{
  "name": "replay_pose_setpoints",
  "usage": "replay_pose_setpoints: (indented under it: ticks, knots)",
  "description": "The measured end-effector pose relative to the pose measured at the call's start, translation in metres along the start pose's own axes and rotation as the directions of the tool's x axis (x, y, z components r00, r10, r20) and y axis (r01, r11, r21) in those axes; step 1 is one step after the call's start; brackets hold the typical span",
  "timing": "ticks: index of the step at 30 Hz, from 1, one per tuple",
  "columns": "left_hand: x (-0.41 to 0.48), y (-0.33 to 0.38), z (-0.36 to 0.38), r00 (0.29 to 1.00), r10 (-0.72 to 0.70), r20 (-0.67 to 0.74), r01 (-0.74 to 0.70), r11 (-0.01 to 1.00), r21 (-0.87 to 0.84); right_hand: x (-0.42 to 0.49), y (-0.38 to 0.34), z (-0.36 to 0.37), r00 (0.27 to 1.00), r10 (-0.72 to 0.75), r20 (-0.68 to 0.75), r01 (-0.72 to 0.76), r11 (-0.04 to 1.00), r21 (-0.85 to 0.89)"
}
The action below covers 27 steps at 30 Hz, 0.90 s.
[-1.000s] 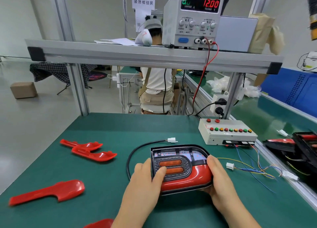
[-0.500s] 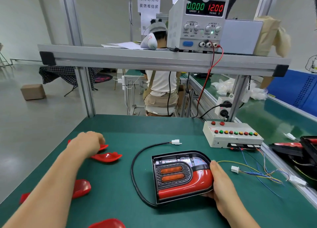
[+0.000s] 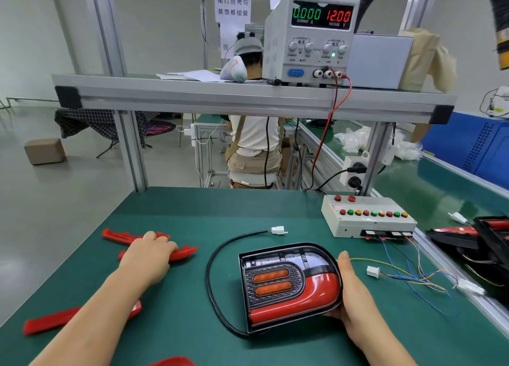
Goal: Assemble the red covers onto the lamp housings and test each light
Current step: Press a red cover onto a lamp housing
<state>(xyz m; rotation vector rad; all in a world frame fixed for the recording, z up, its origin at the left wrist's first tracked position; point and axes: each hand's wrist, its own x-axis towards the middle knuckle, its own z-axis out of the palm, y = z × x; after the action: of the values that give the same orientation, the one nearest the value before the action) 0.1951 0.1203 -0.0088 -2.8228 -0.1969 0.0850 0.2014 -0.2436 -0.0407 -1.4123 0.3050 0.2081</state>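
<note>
Fingers [image 3: 162, 244] grip red cover [image 3: 185, 252] and lamp housing [image 3: 289, 285]; supply [image 3: 281, 49] reads 12.00 V.

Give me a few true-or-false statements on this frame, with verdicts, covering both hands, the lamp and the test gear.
1. The left hand holds a loose red plastic cover. True.
2. The right hand presses a button on the white test box. False: it holds the black-and-red lamp housing by its right edge.
3. The lamp's white cable connector is plugged into the test box. False: it lies loose on the green mat.
4. The grey bench power supply shows 12.00 volts. True.
</note>
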Motion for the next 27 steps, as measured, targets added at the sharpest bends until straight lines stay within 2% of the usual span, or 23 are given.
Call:
replay_pose_setpoints:
  ticks: [4,6,8,10,12,14,16,19,23,27]
  knots:
    - [0.003,0.006,-0.002,1.0,0.009,-0.012,-0.01,0.998,-0.063,-0.001,-0.001,0.001,1.0,0.005,-0.011,-0.005,1.0,-0.01]
    - [0.003,0.009,-0.006,0.999,-0.035,-0.038,0.025,0.971,-0.237,-0.001,-0.001,0.001,1.0,0.004,-0.011,-0.004,1.0,-0.013]
    - [0.002,0.011,-0.01,0.992,-0.072,-0.099,0.022,0.899,-0.438,-0.002,-0.001,0.001,1.0,0.004,-0.009,-0.004,1.0,-0.02]
    - [0.001,0.016,-0.013,0.984,-0.079,-0.158,-0.018,0.843,-0.537,-0.002,-0.001,0.001,1.0,0.009,-0.008,-0.009,1.0,-0.022]
    - [0.0,0.019,-0.015,0.983,-0.065,-0.173,-0.039,0.843,-0.537,-0.002,-0.002,0.001,1.0,0.014,-0.008,-0.014,1.0,-0.024]
    - [-0.001,0.023,-0.017,0.991,-0.032,-0.131,-0.041,0.855,-0.518,-0.001,-0.001,0.002,1.0,0.017,-0.001,-0.017,0.999,-0.031]
    - [-0.002,0.027,-0.018,0.994,-0.006,-0.108,-0.057,0.819,-0.571,-0.001,-0.001,0.001,1.0,0.016,0.007,-0.016,0.999,-0.038]
    - [-0.002,0.027,-0.025,0.982,-0.096,-0.16,-0.04,0.729,-0.684,0.0,0.0,0.001,1.0,0.011,0.019,-0.01,0.999,-0.044]
    - [-0.003,0.027,-0.034,0.982,-0.081,-0.169,-0.054,0.743,-0.667,-0.001,-0.001,0.001,1.0,-0.003,0.025,0.004,0.999,-0.042]
    - [-0.005,0.03,-0.042,0.972,-0.133,-0.194,-0.039,0.723,-0.689,-0.001,0.001,0.001,0.997,-0.073,0.032,0.075,0.995,-0.063]
